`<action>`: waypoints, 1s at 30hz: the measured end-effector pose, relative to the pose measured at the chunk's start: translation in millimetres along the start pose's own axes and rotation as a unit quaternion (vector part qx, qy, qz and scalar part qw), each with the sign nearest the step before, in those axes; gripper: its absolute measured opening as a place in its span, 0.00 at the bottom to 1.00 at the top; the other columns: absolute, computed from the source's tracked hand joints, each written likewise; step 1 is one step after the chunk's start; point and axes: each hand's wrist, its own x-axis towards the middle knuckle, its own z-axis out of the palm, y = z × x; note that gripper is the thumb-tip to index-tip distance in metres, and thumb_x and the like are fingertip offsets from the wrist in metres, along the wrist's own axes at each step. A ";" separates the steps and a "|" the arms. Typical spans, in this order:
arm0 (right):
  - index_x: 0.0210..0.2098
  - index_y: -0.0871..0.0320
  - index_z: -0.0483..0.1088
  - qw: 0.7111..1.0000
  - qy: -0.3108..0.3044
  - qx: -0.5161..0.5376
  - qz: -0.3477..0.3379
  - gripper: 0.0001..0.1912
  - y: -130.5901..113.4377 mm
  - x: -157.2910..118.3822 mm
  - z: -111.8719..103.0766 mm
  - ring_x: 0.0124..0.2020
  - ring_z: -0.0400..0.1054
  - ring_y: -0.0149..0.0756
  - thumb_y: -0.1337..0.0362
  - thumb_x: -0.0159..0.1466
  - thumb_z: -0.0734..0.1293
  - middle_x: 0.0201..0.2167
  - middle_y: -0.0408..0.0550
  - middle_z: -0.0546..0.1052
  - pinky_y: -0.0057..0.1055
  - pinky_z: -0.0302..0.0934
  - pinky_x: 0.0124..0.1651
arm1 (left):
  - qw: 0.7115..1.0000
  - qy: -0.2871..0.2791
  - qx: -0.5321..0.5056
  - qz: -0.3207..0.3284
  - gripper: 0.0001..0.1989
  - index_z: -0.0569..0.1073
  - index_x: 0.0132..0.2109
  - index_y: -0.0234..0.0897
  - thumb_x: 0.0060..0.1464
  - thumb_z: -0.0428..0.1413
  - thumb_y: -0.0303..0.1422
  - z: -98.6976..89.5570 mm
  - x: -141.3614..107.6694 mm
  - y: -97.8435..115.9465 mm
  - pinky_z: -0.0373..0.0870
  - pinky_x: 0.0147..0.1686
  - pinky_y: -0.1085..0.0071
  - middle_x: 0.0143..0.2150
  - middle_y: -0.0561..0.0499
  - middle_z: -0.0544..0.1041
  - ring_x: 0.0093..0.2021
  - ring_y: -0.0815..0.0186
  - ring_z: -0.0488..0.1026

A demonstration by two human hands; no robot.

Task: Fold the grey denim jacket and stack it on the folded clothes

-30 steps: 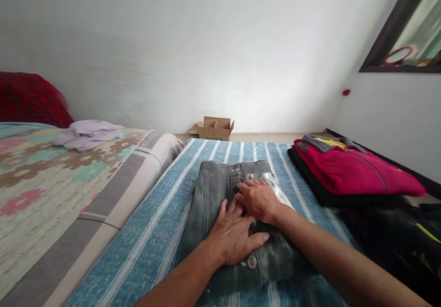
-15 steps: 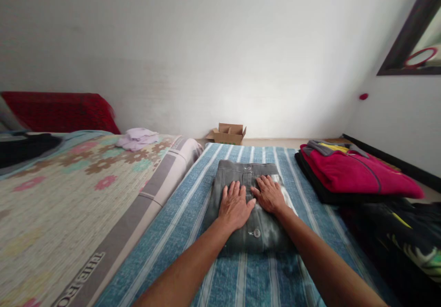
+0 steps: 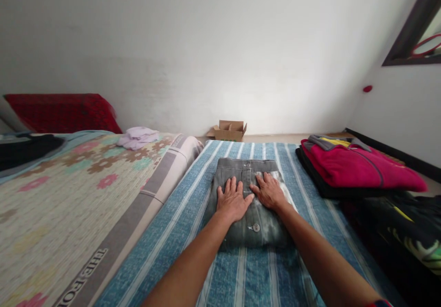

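Observation:
A grey denim garment (image 3: 241, 238), folded into a neat block with buttons down its front, lies on a blue striped cloth (image 3: 182, 215). My left hand (image 3: 233, 201) rests flat on its left half, fingers spread. On the right half, over a paler washed patch, my right hand (image 3: 270, 191) lies flat too, fingers a little apart. The two thumbs point toward each other near the button strip. Neither hand grips the fabric; the parts under the palms are hidden.
Folded pink and black clothes (image 3: 358, 167) are stacked at the right edge, with dark printed clothing (image 3: 403, 229) nearer me. A bed with a flowered cover (image 3: 79, 210) adjoins on the left, holding a crumpled lilac cloth (image 3: 138, 138). An open cardboard box (image 3: 229, 131) stands by the wall.
My left hand has slid slightly left on the denim, while my right hand stays almost in place. The view has shifted a little.

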 end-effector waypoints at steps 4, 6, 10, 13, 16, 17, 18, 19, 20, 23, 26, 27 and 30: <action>0.65 0.62 0.51 1.000 -0.015 0.006 0.024 0.35 -4.2 -1.1 0.6 0.66 0.41 0.52 0.44 0.67 0.49 0.65 0.64 0.51 0.46 0.38 0.62 | 1.000 -0.001 -0.006 -0.011 0.38 0.51 0.67 0.35 0.57 0.34 0.55 2.2 0.6 -2.1 0.42 0.60 0.42 0.70 0.40 0.42 0.69 0.49 0.38; 0.65 0.61 0.51 0.999 -0.017 0.011 0.031 0.36 -5.8 -0.2 -1.9 0.67 0.41 0.52 0.44 0.67 0.49 0.65 0.63 0.51 0.46 0.38 0.62 | 1.000 -0.006 -0.005 -0.011 0.39 0.51 0.67 0.36 0.57 0.35 0.55 2.1 1.1 -2.2 0.42 0.59 0.40 0.70 0.41 0.40 0.69 0.48 0.38; 0.62 0.60 0.56 0.999 -0.010 0.021 0.033 0.32 -6.4 -4.6 -14.7 0.63 0.50 0.49 0.46 0.67 0.51 0.62 0.62 0.58 0.43 0.45 0.59 | 0.999 -0.035 -0.012 -0.011 0.39 0.51 0.67 0.37 0.56 0.35 0.56 -6.2 1.9 -2.5 0.43 0.58 0.38 0.70 0.41 0.40 0.69 0.47 0.37; 0.61 0.60 0.58 0.999 0.005 0.022 0.034 0.30 -4.3 -21.7 -26.5 0.57 0.60 0.46 0.48 0.68 0.50 0.57 0.61 0.65 0.39 0.51 0.56 | 0.999 -0.034 -0.035 0.002 0.35 0.58 0.63 0.35 0.57 0.37 0.54 -19.8 6.1 -7.6 0.49 0.58 0.42 0.70 0.40 0.42 0.68 0.47 0.41; 0.61 0.63 0.57 0.999 0.024 0.009 0.027 0.32 -1.9 -46.5 -32.6 0.60 0.55 0.49 0.47 0.67 0.50 0.60 0.63 0.61 0.41 0.46 0.60 | 0.999 0.032 -0.036 0.003 0.28 0.63 0.58 0.31 0.61 0.37 0.45 -30.9 17.1 -19.0 0.53 0.60 0.56 0.69 0.37 0.46 0.68 0.54 0.45; 0.61 0.64 0.57 0.999 0.026 0.004 0.025 0.33 -1.1 -54.1 -32.6 0.62 0.52 0.49 0.47 0.67 0.51 0.61 0.63 0.59 0.41 0.43 0.61 | 0.998 0.046 -0.032 -0.003 0.26 0.63 0.58 0.30 0.61 0.37 0.42 -32.1 21.6 -23.5 0.52 0.60 0.59 0.69 0.37 0.47 0.68 0.57 0.45; 0.62 0.65 0.57 0.999 0.025 0.000 0.024 0.34 -0.2 -60.6 -31.7 0.63 0.50 0.50 0.46 0.66 0.51 0.62 0.63 0.58 0.41 0.41 0.62 | 0.998 0.049 -0.029 -0.009 0.25 0.62 0.58 0.30 0.62 0.37 0.40 -31.8 25.8 -27.8 0.51 0.61 0.61 0.69 0.37 0.48 0.68 0.59 0.45; 0.62 0.66 0.57 0.999 0.021 -0.002 0.025 0.35 1.0 -65.8 -30.0 0.64 0.49 0.51 0.45 0.66 0.51 0.62 0.63 0.58 0.42 0.40 0.63 | 0.999 0.043 -0.027 -0.015 0.24 0.61 0.59 0.31 0.62 0.38 0.39 -30.0 29.4 -31.8 0.50 0.61 0.61 0.69 0.38 0.49 0.68 0.59 0.45; 0.62 0.66 0.57 0.999 0.014 -0.002 0.028 0.37 2.3 -69.5 -27.6 0.64 0.48 0.51 0.44 0.66 0.51 0.62 0.64 0.58 0.42 0.40 0.63 | 0.999 0.033 -0.027 -0.021 0.25 0.60 0.60 0.32 0.61 0.38 0.39 -27.0 32.1 -35.0 0.49 0.62 0.59 0.69 0.39 0.49 0.68 0.58 0.45; 0.61 0.67 0.57 0.999 -0.008 0.005 0.036 0.40 6.8 -74.1 -19.4 0.65 0.47 0.51 0.41 0.65 0.48 0.62 0.64 0.58 0.42 0.43 0.62 | 0.998 0.009 -0.041 -0.043 0.28 0.53 0.65 0.35 0.61 0.37 0.42 -16.1 34.3 -40.1 0.49 0.61 0.50 0.70 0.42 0.43 0.69 0.54 0.42; 0.61 0.66 0.58 0.999 -0.012 0.014 0.037 0.40 9.5 -74.1 -14.6 0.65 0.48 0.50 0.40 0.65 0.46 0.62 0.63 0.59 0.42 0.45 0.62 | 0.997 0.000 -0.054 -0.057 0.29 0.50 0.66 0.38 0.61 0.36 0.43 -10.2 31.7 -40.0 0.46 0.60 0.45 0.71 0.45 0.38 0.69 0.53 0.37; 0.60 0.65 0.59 0.999 -0.010 0.015 0.038 0.39 9.7 -74.0 -14.3 0.64 0.48 0.50 0.40 0.65 0.46 0.61 0.63 0.60 0.42 0.45 0.61 | 0.997 -0.001 -0.054 -0.058 0.30 0.50 0.66 0.38 0.61 0.36 0.43 -9.8 30.8 -39.6 0.46 0.61 0.45 0.71 0.46 0.38 0.69 0.53 0.37; 0.59 0.63 0.60 0.999 -0.001 0.014 0.042 0.37 9.1 -74.4 -16.2 0.63 0.50 0.50 0.40 0.65 0.47 0.60 0.61 0.61 0.42 0.45 0.61 | 0.997 -0.002 -0.054 -0.057 0.30 0.50 0.67 0.38 0.60 0.36 0.44 -9.9 29.8 -39.1 0.47 0.61 0.45 0.71 0.47 0.38 0.69 0.54 0.37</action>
